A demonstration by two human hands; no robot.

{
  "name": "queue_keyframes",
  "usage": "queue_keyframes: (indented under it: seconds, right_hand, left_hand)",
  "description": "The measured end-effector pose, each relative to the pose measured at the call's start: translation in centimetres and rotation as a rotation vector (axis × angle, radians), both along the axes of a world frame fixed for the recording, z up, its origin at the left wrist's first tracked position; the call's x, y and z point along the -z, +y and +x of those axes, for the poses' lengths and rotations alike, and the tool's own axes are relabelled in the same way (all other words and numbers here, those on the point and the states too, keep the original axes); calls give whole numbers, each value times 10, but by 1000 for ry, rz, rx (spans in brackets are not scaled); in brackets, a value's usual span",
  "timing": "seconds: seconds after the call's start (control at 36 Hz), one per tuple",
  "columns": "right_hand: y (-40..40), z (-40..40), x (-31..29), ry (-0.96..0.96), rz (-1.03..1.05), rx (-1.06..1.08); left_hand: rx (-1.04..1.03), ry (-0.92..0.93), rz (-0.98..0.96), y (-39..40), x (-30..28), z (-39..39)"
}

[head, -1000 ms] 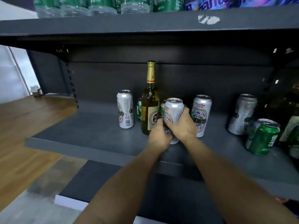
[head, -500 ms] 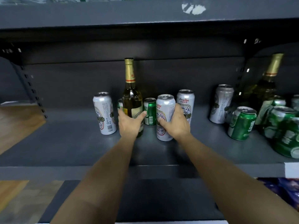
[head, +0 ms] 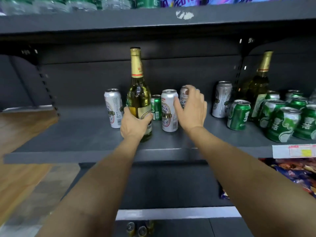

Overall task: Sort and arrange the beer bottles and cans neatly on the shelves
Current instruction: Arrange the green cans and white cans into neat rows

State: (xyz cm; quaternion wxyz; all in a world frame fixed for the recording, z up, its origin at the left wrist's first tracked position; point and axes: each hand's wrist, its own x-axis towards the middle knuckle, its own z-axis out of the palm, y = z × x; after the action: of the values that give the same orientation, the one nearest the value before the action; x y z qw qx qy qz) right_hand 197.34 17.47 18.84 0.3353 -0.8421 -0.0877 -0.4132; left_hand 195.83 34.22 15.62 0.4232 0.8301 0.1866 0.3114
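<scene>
My left hand (head: 135, 123) grips the lower body of a tall green beer bottle (head: 138, 98) with a gold foil neck, standing upright on the dark grey shelf (head: 85, 134). My right hand (head: 191, 106) hovers open, fingers spread, just right of a white can (head: 169, 111) and in front of another white can (head: 184, 94), which it partly hides. A small green can (head: 156, 106) stands between the bottle and the white can. One more white can (head: 113, 107) stands left of the bottle.
Further right stand a silver can (head: 222, 99), a second gold-necked bottle (head: 259, 86) and several green cans (head: 280, 124). A price tag (head: 294, 151) sits on the shelf edge. Bottles line the shelf above (head: 119, 19). Snack packets (head: 294, 173) lie below.
My right hand has let go of the white can and opened beside it. My left hand has closed around the bottle's base. The camera has shifted, showing more of the right side.
</scene>
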Motion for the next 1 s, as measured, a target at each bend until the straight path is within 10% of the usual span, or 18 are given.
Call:
queue_keyframes:
  seconds: [0.39, 1.0]
  right_hand:
    - [-144, -147, -24, 454, 123, -324]
    - [-574, -318, 71, 703, 103, 496]
  left_hand:
    - [239, 57, -21, -188, 20, -161]
    - [1045, 368, -46, -657, 122, -273]
